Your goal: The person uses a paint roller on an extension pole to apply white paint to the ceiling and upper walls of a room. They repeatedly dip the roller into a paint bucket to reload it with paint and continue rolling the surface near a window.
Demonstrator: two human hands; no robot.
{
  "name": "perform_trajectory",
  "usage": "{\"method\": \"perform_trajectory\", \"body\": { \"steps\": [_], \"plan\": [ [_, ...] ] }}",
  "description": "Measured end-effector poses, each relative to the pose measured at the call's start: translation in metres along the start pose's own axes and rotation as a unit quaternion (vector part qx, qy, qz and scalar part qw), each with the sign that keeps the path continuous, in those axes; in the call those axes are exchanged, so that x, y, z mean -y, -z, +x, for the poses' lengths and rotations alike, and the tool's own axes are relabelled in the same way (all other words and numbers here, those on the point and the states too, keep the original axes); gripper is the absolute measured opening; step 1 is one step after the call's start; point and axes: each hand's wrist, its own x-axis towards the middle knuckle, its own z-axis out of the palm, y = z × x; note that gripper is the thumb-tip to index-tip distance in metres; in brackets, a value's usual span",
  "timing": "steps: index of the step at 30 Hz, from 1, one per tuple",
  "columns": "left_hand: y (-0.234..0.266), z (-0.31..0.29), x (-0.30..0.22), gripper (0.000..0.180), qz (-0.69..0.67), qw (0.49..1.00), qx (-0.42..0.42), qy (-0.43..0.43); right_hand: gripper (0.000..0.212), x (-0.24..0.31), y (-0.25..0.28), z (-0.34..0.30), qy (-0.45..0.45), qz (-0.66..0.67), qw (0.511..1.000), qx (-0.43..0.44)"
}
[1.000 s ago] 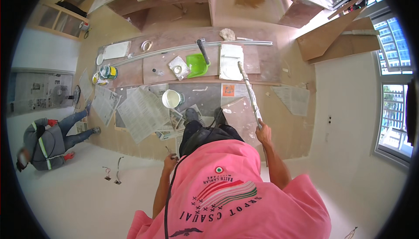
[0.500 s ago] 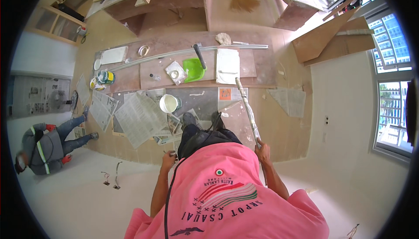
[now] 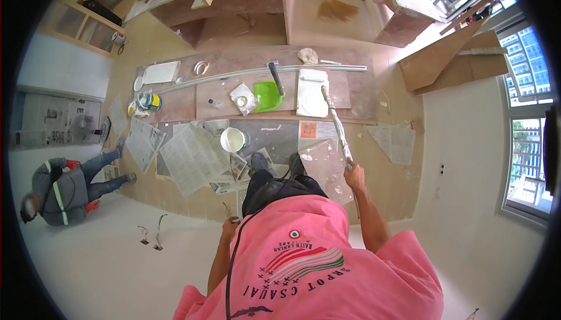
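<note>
My right hand [image 3: 354, 176] is wrapped round a long, white-smeared pole [image 3: 338, 126] that slants away from me. At its far end a white paint roller [image 3: 314, 75] lies in the far part of a white paint tray [image 3: 312, 104]. By my left hip, my left hand [image 3: 231, 225] is closed with curled fingers; what it holds, if anything, is too small to make out. Left of the tray sits a green scoop-shaped pan [image 3: 267, 98] with a dark handle. A white bucket [image 3: 246, 140] with pale contents stands in front of my feet, to the left.
Newspaper sheets [image 3: 196, 153] cover part of the floor. Long metal strips [image 3: 234, 77] lie across the boards. A co-worker [image 3: 67, 188] is at the far left. Leaning boards [image 3: 456, 60] stand by the windows. A broom [image 3: 337, 9] and a workbench [image 3: 222, 13] are further off.
The roller has slid away from me, from the near part of the tray to its far part. My right hand has moved forward with the pole. My left hand has drawn back slightly.
</note>
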Motion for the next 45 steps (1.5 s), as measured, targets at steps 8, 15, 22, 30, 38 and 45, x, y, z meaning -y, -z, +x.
{"method": "perform_trajectory", "body": {
  "steps": [8, 15, 22, 30, 38, 45],
  "plan": [
    [0.013, 0.033, -0.028, 0.04, 0.043, 0.996, 0.039, -0.071, 0.046, -0.023, 0.009, -0.086, -0.025, -0.013, 0.999, 0.015],
    [0.031, 0.083, -0.133, 0.039, 0.085, 0.988, 0.067, -0.105, 0.045, -0.025, 0.01, -0.142, -0.06, 0.037, 0.998, 0.003],
    [0.036, 0.189, -0.3, 0.029, 0.063, 0.943, 0.173, -0.277, 0.046, 0.032, 0.006, -0.217, -0.09, 0.078, 0.988, -0.096],
    [-0.067, 0.148, -0.518, 0.034, 0.128, 0.781, 0.436, -0.429, 0.062, 0.174, -0.066, -0.302, -0.178, 0.183, 0.945, -0.205],
    [-0.161, -0.06, -0.48, 0.044, 0.157, 0.609, 0.723, -0.284, 0.039, 0.299, -0.055, -0.325, -0.051, -0.155, 0.872, -0.461],
    [-0.135, -0.225, -0.484, 0.068, 0.108, 0.515, 0.725, -0.445, 0.067, 0.337, -0.029, -0.322, -0.22, 0.072, 0.732, -0.641]
  ]
}}
